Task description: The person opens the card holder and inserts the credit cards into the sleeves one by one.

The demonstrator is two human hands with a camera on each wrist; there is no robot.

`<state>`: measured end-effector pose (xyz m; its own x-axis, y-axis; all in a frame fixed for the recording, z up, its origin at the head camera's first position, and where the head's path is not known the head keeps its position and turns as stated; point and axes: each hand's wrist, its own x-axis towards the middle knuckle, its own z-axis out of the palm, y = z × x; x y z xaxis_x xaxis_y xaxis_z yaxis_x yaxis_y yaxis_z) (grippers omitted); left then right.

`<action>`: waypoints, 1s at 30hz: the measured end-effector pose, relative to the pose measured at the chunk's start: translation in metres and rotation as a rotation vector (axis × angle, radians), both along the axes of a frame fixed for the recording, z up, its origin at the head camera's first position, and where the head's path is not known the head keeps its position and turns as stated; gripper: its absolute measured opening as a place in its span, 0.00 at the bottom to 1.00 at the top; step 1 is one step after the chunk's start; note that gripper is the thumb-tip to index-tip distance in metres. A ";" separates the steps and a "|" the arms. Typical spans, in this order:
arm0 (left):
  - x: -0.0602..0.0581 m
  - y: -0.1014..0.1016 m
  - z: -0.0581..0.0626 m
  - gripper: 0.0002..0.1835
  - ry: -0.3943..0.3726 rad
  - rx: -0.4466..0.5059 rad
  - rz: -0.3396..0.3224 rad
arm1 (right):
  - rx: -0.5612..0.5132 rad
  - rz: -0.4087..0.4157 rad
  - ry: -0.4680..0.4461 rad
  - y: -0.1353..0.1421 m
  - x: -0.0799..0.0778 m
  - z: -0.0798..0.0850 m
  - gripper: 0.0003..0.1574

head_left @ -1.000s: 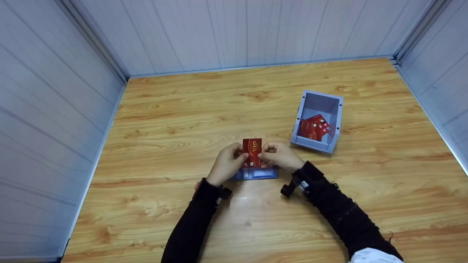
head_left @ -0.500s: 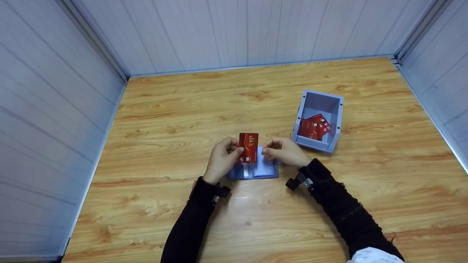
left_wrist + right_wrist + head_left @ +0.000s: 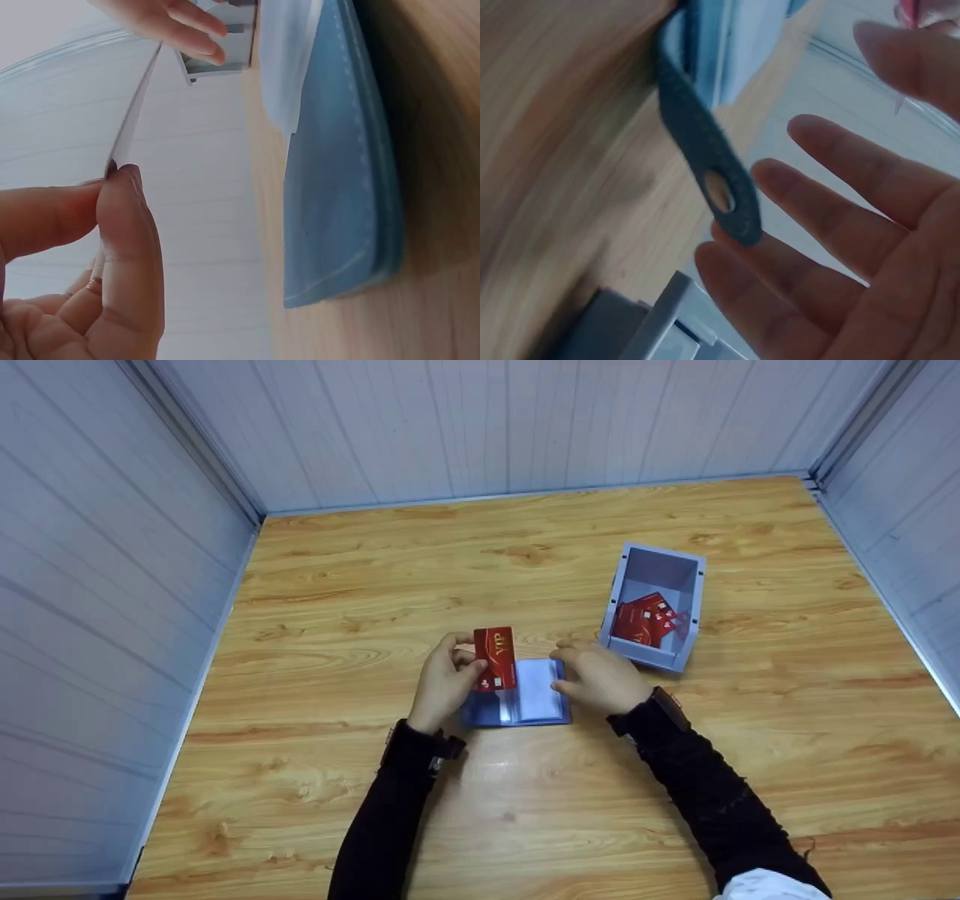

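Note:
A red VIP card [image 3: 495, 658] stands upright in my left hand [image 3: 444, 684], pinched between thumb and fingers above a blue card holder. That card holder [image 3: 337, 172] lies spread on the table, with clear plastic sleeves [image 3: 538, 690] on its right half. My right hand [image 3: 604, 676] hovers over the holder's right edge, its fingers spread and holding nothing. In the right wrist view the holder's strap [image 3: 709, 165], with a metal snap, sticks out close to my fingertips; whether they touch it I cannot tell.
A grey plastic bin [image 3: 652, 654] stands to the right, behind my right hand, with several red cards [image 3: 643, 621] inside. Pale panel walls [image 3: 480, 427] enclose the wooden table [image 3: 360, 607] at the back and sides.
My right hand has let go of the red card, moved right and spread its fingers. My left hand has carried the card left and slightly up, uncovering more of the card holder.

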<state>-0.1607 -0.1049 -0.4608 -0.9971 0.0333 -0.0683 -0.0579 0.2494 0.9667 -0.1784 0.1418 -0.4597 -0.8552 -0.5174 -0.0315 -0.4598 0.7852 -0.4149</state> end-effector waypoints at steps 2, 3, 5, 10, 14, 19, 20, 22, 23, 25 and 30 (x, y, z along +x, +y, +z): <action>0.000 0.000 0.000 0.24 0.000 -0.004 -0.001 | 0.047 -0.013 0.008 -0.002 0.002 -0.001 0.34; 0.000 -0.001 -0.001 0.25 -0.004 -0.006 -0.002 | 0.065 -0.021 0.010 -0.003 0.003 -0.001 0.34; 0.000 -0.001 -0.003 0.28 -0.011 -0.024 -0.014 | 0.093 -0.029 0.020 -0.005 0.005 -0.003 0.34; -0.001 0.000 -0.009 0.32 -0.013 -0.132 -0.060 | 0.140 -0.026 0.022 -0.009 0.007 -0.010 0.35; -0.002 0.000 -0.012 0.31 -0.015 -0.218 -0.071 | 0.145 -0.010 0.028 -0.011 0.008 -0.014 0.34; -0.002 0.002 -0.015 0.30 -0.026 -0.252 -0.091 | 0.153 -0.011 0.029 -0.012 0.008 -0.014 0.33; -0.002 0.003 -0.015 0.30 -0.035 -0.242 -0.101 | 0.153 -0.013 0.028 -0.012 0.008 -0.014 0.32; -0.001 0.004 -0.016 0.31 -0.060 -0.216 -0.119 | 0.152 -0.017 0.029 -0.012 0.008 -0.014 0.32; -0.001 0.005 -0.016 0.31 -0.072 -0.203 -0.129 | 0.151 -0.018 0.028 -0.013 0.008 -0.013 0.31; 0.001 0.006 -0.017 0.31 -0.091 -0.182 -0.146 | 0.148 -0.019 0.032 -0.013 0.008 -0.013 0.31; 0.002 0.008 -0.019 0.31 -0.111 -0.177 -0.169 | 0.146 -0.014 0.045 -0.013 0.008 -0.014 0.29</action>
